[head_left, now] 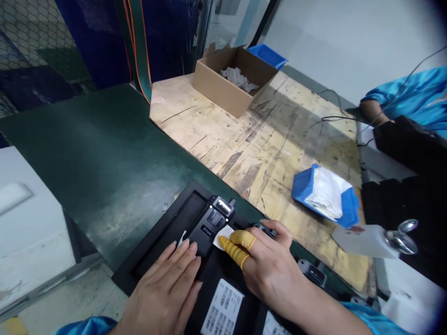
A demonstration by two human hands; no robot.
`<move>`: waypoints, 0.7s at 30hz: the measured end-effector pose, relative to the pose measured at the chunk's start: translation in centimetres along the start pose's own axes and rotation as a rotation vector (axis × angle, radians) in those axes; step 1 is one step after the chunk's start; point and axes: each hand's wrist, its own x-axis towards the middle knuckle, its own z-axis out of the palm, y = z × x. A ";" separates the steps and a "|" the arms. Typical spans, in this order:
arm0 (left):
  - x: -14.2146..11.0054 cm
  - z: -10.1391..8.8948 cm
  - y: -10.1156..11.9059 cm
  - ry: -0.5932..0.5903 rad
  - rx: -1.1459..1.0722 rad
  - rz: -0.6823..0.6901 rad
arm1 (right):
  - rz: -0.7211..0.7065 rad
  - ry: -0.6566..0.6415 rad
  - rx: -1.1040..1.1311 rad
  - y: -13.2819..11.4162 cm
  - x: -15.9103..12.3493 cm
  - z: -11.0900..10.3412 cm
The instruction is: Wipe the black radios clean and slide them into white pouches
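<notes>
A black handheld device [212,224] lies in a black foam tray [164,232] on the green conveyor belt [98,158]. My left hand [167,288] rests flat on the tray, fingers stretched out, its tips touching the device's lower end. My right hand [268,270] wears yellow finger cots on two fingers and pinches a small white slip [223,236] against the device's right side. White barcode labels [223,309] sit on the tray below my hands.
A worn wooden table [251,139] holds an open cardboard box [233,77] with crumpled paper, a blue packet of white cloths [326,194] and a pump bottle [373,239] lying on its side. Another person's blue sleeve [415,95] and black cases are at the right.
</notes>
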 end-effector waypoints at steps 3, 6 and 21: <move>0.0 0.0 0.0 0.001 0.010 0.011 | -0.019 0.021 -0.024 -0.5 1.3 0.7; 0.0 -0.1 -0.1 -0.014 0.016 0.019 | -0.054 0.005 -0.074 -0.7 2.1 1.6; -0.2 -0.2 0.2 -0.041 -0.001 -0.002 | 0.138 0.043 -0.110 -0.3 -3.6 -1.2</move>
